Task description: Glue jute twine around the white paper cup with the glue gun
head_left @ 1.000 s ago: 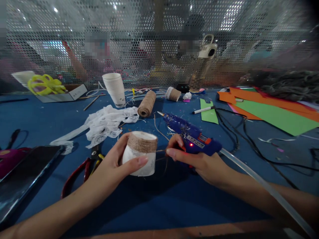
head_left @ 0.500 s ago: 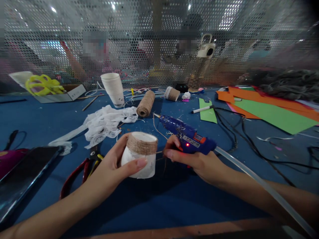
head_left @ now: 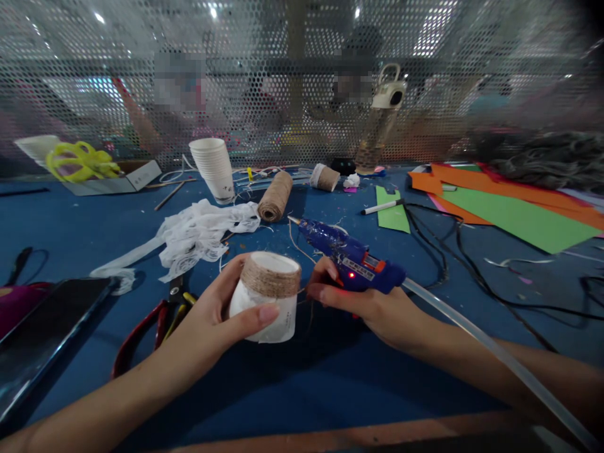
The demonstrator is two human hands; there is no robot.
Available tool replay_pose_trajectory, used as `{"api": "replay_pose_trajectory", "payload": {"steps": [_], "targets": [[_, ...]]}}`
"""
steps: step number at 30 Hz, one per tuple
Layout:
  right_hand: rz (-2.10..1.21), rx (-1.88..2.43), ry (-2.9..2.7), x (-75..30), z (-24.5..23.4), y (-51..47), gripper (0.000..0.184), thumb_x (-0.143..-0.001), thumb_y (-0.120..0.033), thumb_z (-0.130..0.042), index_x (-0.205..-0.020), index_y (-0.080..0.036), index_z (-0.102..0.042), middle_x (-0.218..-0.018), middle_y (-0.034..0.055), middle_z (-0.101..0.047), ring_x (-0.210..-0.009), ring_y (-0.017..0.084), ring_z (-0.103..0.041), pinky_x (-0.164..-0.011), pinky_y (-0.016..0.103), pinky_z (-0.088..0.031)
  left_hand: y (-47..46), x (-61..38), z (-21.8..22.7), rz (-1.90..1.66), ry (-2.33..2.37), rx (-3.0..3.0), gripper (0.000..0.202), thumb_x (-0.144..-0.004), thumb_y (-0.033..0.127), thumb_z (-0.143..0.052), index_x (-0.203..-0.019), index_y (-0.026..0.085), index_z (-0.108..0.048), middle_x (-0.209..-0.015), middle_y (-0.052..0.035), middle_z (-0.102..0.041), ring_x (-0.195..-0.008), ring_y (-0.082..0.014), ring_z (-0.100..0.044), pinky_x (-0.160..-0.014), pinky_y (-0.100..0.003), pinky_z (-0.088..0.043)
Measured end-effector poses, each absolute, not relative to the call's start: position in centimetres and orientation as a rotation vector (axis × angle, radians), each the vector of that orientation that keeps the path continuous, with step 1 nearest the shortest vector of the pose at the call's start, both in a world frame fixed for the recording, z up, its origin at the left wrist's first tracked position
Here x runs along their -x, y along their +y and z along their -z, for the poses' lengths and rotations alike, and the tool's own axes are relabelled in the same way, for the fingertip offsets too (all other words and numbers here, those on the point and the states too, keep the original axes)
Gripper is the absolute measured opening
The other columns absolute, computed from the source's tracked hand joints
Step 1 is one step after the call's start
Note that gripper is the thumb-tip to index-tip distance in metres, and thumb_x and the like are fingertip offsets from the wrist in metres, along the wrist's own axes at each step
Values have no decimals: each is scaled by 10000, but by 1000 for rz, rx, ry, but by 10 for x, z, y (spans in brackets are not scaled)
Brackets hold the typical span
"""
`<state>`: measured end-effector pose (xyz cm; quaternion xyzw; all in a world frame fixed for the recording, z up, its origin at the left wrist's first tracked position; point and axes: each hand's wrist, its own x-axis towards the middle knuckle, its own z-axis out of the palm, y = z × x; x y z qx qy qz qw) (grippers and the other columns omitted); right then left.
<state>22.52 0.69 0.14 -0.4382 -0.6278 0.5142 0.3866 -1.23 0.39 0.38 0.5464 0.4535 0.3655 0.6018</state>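
Observation:
A white paper cup [head_left: 278,321], banded near its upper rim with wound jute twine [head_left: 271,280], tilts in my left hand [head_left: 231,308], whose thumb presses its side. My right hand [head_left: 358,299] is closed around a blue hot glue gun [head_left: 335,245] with a lit red light. A clear glue stick [head_left: 472,336] trails from its back over my wrist. The nozzle points up and left, apart from the cup. Between my right thumb and finger a strand of twine runs to the cup's band.
Behind my hands lie a twine roll [head_left: 275,196], white lace [head_left: 193,236] and stacked paper cups [head_left: 212,167]. Pliers [head_left: 136,336] and a phone [head_left: 47,333] are at left. Black cables [head_left: 491,289], a marker [head_left: 382,206] and coloured paper [head_left: 514,214] lie right. A mesh screen [head_left: 292,82] stands behind.
The glue gun and my right hand have shifted slightly left. The cup has tilted a little and moved slightly down; both holds are the same.

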Motion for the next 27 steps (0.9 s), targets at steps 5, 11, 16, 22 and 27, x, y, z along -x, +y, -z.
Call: {"api": "replay_pose_trajectory", "payload": {"steps": [5, 11, 16, 22, 27], "targets": [[-1293, 1126, -1614, -224, -2, 8, 189, -861, -301, -699, -752, -233, -561, -745, -45, -587, -727, 145, -526, -750, 302, -445, 3, 9, -6, -833, 1048, -1235, 484, -744, 440, -875, -1171, 304, -690, -1098, 4, -765, -1039, -243, -685, -806, -229, -526], [-1343, 1078, -1571, -223, 1, 8, 183, -863, -278, -699, -757, -224, -560, -753, -51, -569, -714, 131, -488, -727, 291, -412, 3, 12, -3, -841, 988, -1227, 435, -766, 401, -869, -1161, 321, -707, -1106, 23, -770, -1064, -236, -678, -834, -222, -513], [-1368, 1070, -1534, -221, 3, 8, 209, -844, -289, -695, -731, -221, -532, -751, -45, -552, -712, 133, -476, -713, 296, -396, 5, 11, -3, -825, 955, -1216, 420, -776, 378, -866, -1160, 309, -712, -1098, 17, -767, -1037, -230, -684, -809, -218, -509], [-1390, 1068, -1467, -217, 2, 7, 229, -773, -259, -711, -706, -218, -496, -730, -48, -554, -690, 123, -474, -715, 292, -412, 6, 8, -2, -833, 924, -1213, 405, -784, 383, -861, -1152, 294, -717, -1084, 15, -772, -1014, -219, -687, -776, -204, -502], [-1419, 1083, -1443, -216, 0, 7, 245, -764, -241, -734, -719, -216, -495, -747, -48, -578, -708, 117, -497, -736, 277, -440, 6, 10, -1, -828, 925, -1234, 424, -777, 408, -868, -1157, 290, -722, -1072, 15, -770, -999, -211, -687, -749, -189, -493]]}}
